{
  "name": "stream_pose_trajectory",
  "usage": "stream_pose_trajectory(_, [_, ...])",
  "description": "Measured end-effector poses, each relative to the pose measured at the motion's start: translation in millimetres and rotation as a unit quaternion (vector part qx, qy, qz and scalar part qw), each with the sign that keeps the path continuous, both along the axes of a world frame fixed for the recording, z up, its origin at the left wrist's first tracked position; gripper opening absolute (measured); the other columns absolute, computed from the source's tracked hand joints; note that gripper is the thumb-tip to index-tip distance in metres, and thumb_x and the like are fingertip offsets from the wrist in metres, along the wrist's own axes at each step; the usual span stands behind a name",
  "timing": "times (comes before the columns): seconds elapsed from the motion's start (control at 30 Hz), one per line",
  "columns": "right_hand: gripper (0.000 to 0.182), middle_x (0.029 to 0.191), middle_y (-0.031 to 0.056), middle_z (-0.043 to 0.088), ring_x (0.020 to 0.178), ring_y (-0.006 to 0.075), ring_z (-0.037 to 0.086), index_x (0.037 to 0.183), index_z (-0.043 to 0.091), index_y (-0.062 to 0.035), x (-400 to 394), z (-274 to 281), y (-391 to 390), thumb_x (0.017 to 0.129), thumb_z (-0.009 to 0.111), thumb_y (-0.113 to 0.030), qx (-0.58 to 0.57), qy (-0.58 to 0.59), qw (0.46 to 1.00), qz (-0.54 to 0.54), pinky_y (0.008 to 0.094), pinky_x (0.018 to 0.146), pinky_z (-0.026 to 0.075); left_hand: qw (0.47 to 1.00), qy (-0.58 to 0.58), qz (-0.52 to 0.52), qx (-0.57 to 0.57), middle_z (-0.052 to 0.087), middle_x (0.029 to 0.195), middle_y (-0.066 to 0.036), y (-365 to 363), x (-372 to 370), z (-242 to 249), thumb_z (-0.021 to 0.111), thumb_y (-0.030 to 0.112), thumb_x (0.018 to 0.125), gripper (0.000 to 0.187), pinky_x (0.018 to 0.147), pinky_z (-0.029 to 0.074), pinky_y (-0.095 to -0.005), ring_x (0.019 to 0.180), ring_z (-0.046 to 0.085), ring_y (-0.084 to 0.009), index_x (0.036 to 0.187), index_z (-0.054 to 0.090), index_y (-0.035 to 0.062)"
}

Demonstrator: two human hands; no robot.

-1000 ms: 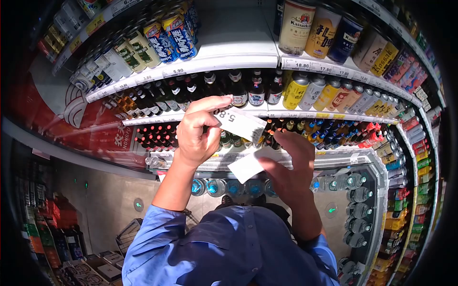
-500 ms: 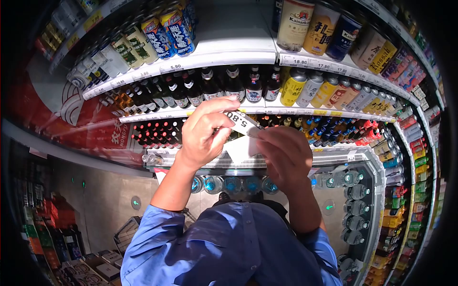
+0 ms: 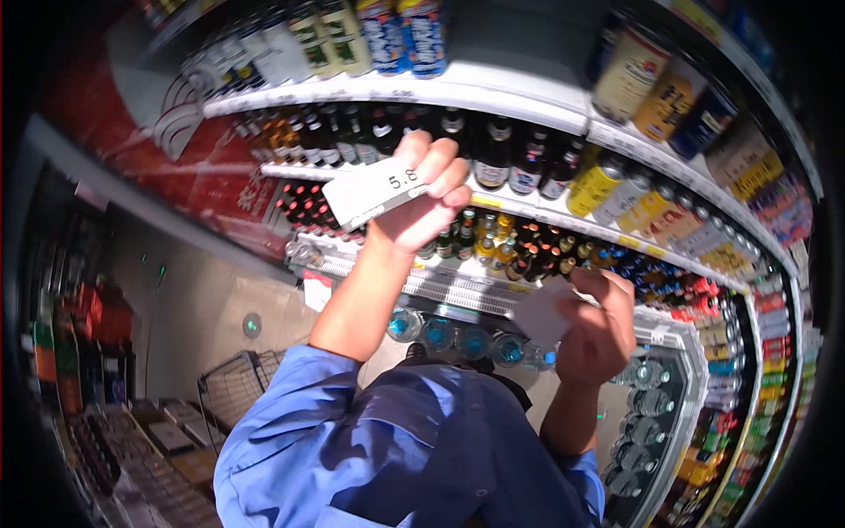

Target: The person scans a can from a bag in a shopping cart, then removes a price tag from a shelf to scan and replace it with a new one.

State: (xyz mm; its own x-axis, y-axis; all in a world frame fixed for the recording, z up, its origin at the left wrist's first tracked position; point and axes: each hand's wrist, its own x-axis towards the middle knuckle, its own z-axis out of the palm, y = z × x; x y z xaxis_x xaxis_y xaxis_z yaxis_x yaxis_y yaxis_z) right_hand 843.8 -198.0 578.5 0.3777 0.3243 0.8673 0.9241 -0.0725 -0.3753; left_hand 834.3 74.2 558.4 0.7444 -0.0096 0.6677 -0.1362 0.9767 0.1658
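Observation:
My left hand [image 3: 433, 195] is closed on a white price tag [image 3: 363, 195], raised in front of the bottle shelf. Printed black digits starting with 5.8 show on it, and fingers cover the rest. Lower and to the right, my right hand [image 3: 600, 333] pinches a plain whitish paper slip [image 3: 540, 313] between thumb and fingers. No print can be made out on the slip, which is a little blurred. The two hands are well apart, both in front of the drinks shelves.
Dark beer bottles [image 3: 493, 158] and yellow cans [image 3: 595, 181] line the middle shelf. Blue cans [image 3: 424, 37] stand above. Large water bottles [image 3: 473, 341] sit low before my body. A wire cart [image 3: 231, 387] and cardboard boxes [image 3: 176, 436] are at lower left.
My hands have separated: the left has gone up with the price tag and turned it, the right has moved right and down with the paper slip. The whole view has tilted and shifted.

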Motion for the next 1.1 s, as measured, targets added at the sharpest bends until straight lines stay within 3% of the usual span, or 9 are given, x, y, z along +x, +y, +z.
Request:
stream_pose_trajectory(0.07, [0.021, 0.105, 0.0157, 0.072, 0.092, 0.0311, 0.067, 0.091, 0.071, -0.0042, -1, -5, 0, 0.071, 0.076, -0.001, 0.005, 0.008, 1.000, 0.015, 0.0395, 0.079, 0.054, 0.998, 0.007, -0.033, -0.054, 0.046, 0.085, -0.003, -6, 1, -2, 0.066, 0.024, 0.091, 0.020, 0.083, 0.048, -0.0394, 0.082, 0.047, -0.0199, 0.083, 0.053, 0.0110])
stream_pose_trajectory(0.13, [0.021, 0.106, 0.0163, 0.071, 0.092, 0.0317, 0.067, 0.093, 0.071, -0.0039, -3, -8, 1, 0.073, 0.075, 0.000, 0.007, 0.014, 1.000, 0.023, 0.0389, 0.080, 0.054, 0.999, 0.019, 0.002, -0.033, 0.046, 0.088, -0.001, -13, -3, 3, 0.061, 0.023, 0.091, 0.023, 0.083, 0.045, -0.0383, 0.085, 0.047, -0.0169, 0.073, 0.049, 0.0141])
stream_pose_trajectory(0.17, [0.021, 0.106, 0.0163, 0.071, 0.092, 0.0319, 0.067, 0.093, 0.071, -0.0038, -4, -10, 0, 0.073, 0.075, 0.000, 0.008, 0.017, 1.000, 0.025, 0.0389, 0.080, 0.054, 0.999, 0.031, 0.010, -0.018, 0.048, 0.092, -0.002, -12, -2, 0, 0.064, 0.028, 0.088, 0.028, 0.085, 0.046, -0.0390, 0.089, 0.048, -0.0180, 0.070, 0.048, 0.0144])
stream_pose_trajectory(0.3, [0.018, 0.107, 0.0174, 0.071, 0.093, 0.0321, 0.067, 0.092, 0.070, -0.0030, -6, -17, -1, 0.075, 0.074, 0.002, 0.008, 0.025, 0.999, 0.018, 0.0387, 0.080, 0.055, 0.999, 0.020, 0.012, 0.030, 0.048, 0.094, -0.002, -9, -3, -2, 0.063, 0.028, 0.089, 0.029, 0.086, 0.047, -0.0406, 0.091, 0.049, -0.0192, 0.067, 0.048, 0.0147])
stream_pose_trajectory(0.63, [0.019, 0.107, 0.0191, 0.070, 0.094, 0.0326, 0.066, 0.091, 0.069, -0.0022, -12, -19, 1, 0.075, 0.069, 0.007, 0.004, 0.028, 0.999, 0.021, 0.0380, 0.077, 0.056, 0.998, 0.004, 0.007, 0.067, 0.048, 0.096, -0.007, -8, -3, -8, 0.058, 0.028, 0.090, 0.028, 0.087, 0.047, -0.0422, 0.094, 0.048, -0.0241, 0.067, 0.051, 0.0133])
stream_pose_trajectory(0.77, [0.018, 0.108, 0.0197, 0.069, 0.094, 0.0325, 0.066, 0.091, 0.069, -0.0026, -14, -19, 0, 0.076, 0.068, 0.007, 0.001, 0.035, 0.999, 0.028, 0.0378, 0.076, 0.056, 0.998, -0.018, -0.052, 0.005, 0.060, 0.105, -0.019, -10, 0, -11, 0.063, 0.022, 0.085, 0.024, 0.094, 0.053, -0.0481, 0.106, 0.061, -0.0353, 0.069, 0.057, 0.0053])
stream_pose_trajectory(1.1, [0.021, 0.109, 0.0201, 0.069, 0.094, 0.0330, 0.066, 0.093, 0.070, -0.0026, -14, -21, -1, 0.075, 0.069, 0.007, -0.004, 0.040, 0.999, 0.036, 0.0389, 0.078, 0.057, 0.999, -0.018, -0.048, 0.013, 0.061, 0.107, -0.018, -11, 0, -12, 0.064, 0.025, 0.086, 0.026, 0.096, 0.051, -0.0475, 0.107, 0.061, -0.0347, 0.070, 0.057, 0.0065])
